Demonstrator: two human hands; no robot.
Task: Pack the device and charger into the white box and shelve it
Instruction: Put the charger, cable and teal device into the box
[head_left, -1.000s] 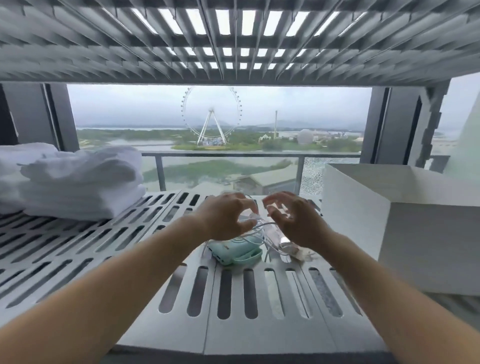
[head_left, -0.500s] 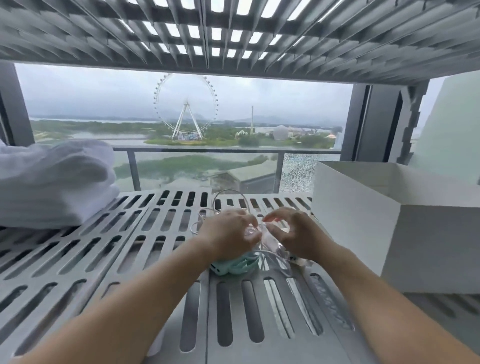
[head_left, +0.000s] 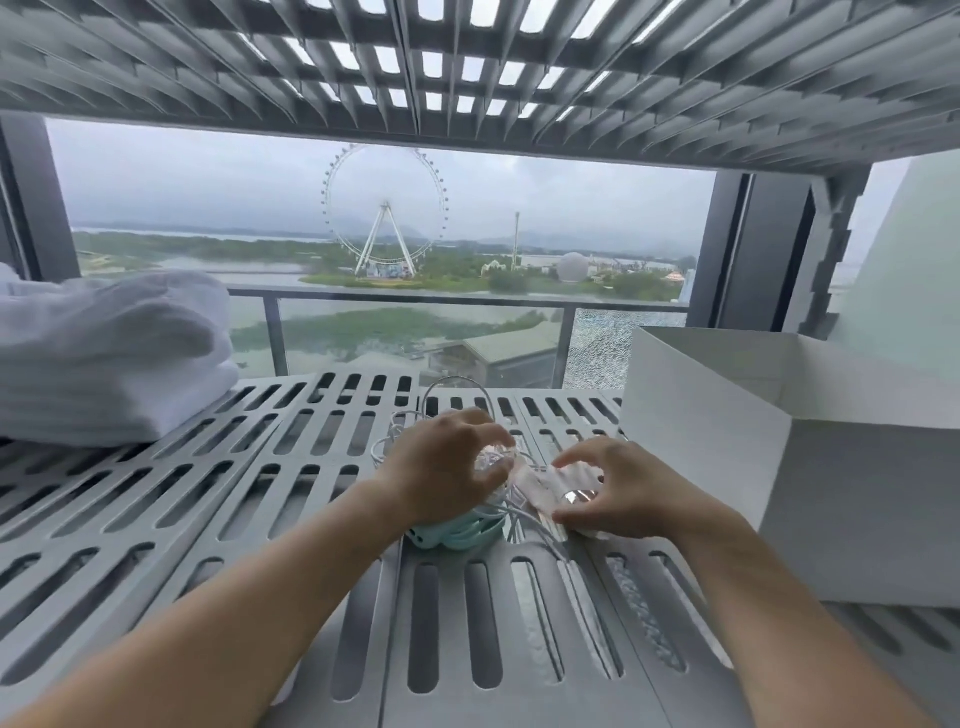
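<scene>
Hands sat close together on the pale grey slotted metal shelf (head_left: 260, 493), and we found both of them busy. Our left hand (head_left: 441, 467) was curled over a tangled bundle of thin white charger cable (head_left: 491, 460), fingers and thumb closed on it, with 1 loop of that cable arching up just beyond the knuckles. Directly under this hand's heel lay the small mint-green plastic device (head_left: 457, 538), flat on the shelf, with turns of cable draped across it. Our right hand (head_left: 618, 493) lay just beside the left, not touching it, and pinched a crinkled clear plastic wrapper (head_left: 537, 483) between thumb and bent fingers. Something small, round and shiny showed near the thumb, though we could not tell what it was. On the outer side of the right hand, near but apart from it, stood the open white cardboard box (head_left: 727, 457), upright on the same shelf. Well off the left hand's outer side rested a stack of folded white towels (head_left: 104, 364). Above both hands ran another grey slatted shelf (head_left: 467, 78), and far past the fingertips a window showed a white Ferris wheel (head_left: 384, 208).
</scene>
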